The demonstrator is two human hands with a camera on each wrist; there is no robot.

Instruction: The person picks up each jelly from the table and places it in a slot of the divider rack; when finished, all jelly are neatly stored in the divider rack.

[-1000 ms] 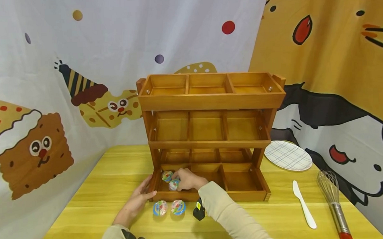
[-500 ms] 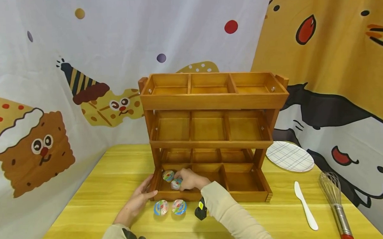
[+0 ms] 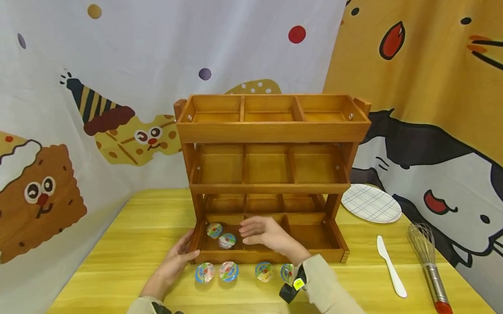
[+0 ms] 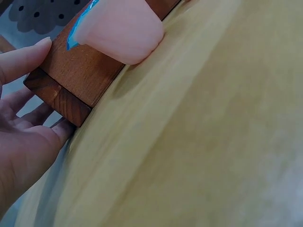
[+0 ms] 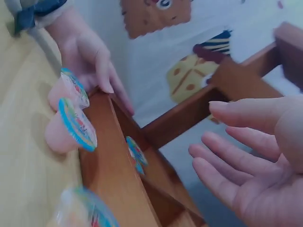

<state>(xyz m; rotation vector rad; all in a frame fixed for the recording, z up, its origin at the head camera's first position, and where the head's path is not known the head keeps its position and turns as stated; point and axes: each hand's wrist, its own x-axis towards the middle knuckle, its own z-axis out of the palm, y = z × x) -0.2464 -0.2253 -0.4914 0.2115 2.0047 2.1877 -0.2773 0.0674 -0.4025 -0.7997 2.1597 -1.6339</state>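
My left hand [image 3: 172,262] rests against the front left corner of a wooden three-tier rack [image 3: 271,132]. Its thumb lies at the front board [image 4: 85,71] and its fingers run along the side. Two jelly cups, one at the back [image 3: 214,230] and one nearer [image 3: 227,241], sit in the bottom tier's left compartment. Just right of them, my right hand [image 3: 268,235] hovers over the bottom tier, holding nothing, fingers loosely extended. Several more jelly cups stand on the table before the rack, including two at left [image 3: 204,272] [image 5: 71,125] and one partly behind my right wrist [image 3: 287,273].
A checked oval plate [image 3: 371,203] lies to the right of the rack. Nearer on that side are a white plastic knife [image 3: 390,266] and a whisk [image 3: 432,271] with a red end. Printed cloth [image 3: 156,49] hangs behind the yellow wood-grain table [image 3: 133,235].
My right hand has let go of the nearer jelly cup in the left compartment and drawn off to the right, fingers opening. My left hand stays at the rack's corner.
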